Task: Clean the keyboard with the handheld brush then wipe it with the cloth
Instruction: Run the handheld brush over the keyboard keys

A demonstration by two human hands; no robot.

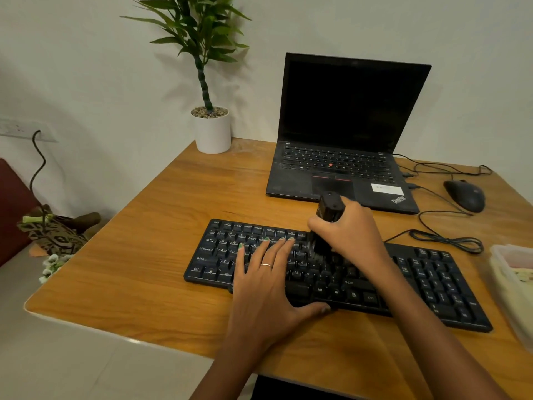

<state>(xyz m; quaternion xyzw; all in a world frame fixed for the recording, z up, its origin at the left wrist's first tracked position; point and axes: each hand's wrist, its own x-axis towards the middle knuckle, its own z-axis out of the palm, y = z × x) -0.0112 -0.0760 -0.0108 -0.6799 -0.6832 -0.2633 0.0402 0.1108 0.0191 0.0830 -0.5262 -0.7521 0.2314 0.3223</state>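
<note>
The black full-size plastic keyboard (pixel 427 287) lies across the near half of the wooden desk (pixel 161 220), in front of the open black laptop (pixel 343 134). The left hand (pixel 265 287) lies flat on the keys, fingers straight and spread, thumb at the near edge. The right hand (pixel 352 229) grips the black handheld brush (pixel 327 223) upright, fingers curled round its body, bristles down on the middle keys. At the right edge of the desk sits a clear plastic box with a lid (pixel 516 284); what is in it is too blurred to tell. A white cylindrical pot (pixel 212 131) at the far corner holds pebbles and a green leafy plant (pixel 199 30). A black mouse (pixel 465 196) and cables lie right of the laptop. The wall behind is plain white, with a socket plate (pixel 23 129) at left.
</note>
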